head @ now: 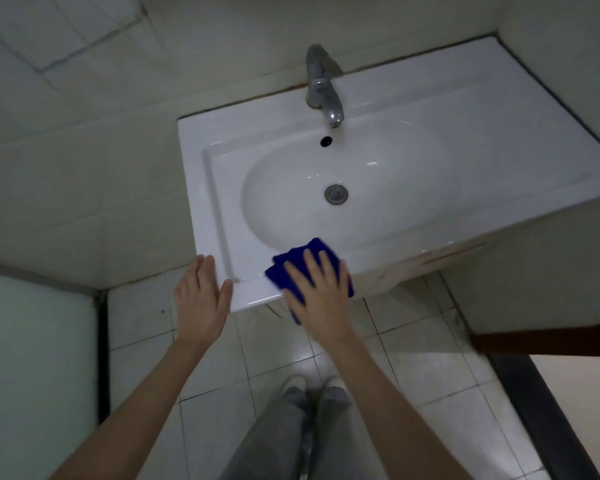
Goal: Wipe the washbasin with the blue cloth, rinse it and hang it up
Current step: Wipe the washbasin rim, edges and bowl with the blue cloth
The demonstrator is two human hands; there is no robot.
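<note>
The white washbasin [499,140] is fixed against a tiled wall, with a metal tap [321,86] at its back and a round drain [335,194] in the bowl. A blue cloth [297,259] lies on the basin's front rim, near the left corner. My right hand [317,289] presses flat on the cloth with straight, spread fingers. My left hand [201,292] rests open against the basin's front left corner, thumb on the rim.
A tiled wall runs behind and to the left of the basin. White floor tiles lie below, with my grey trousers and shoes [312,389] standing on them. A frosted glass panel [32,358] is at the left, and a dark door threshold [548,420] at the right.
</note>
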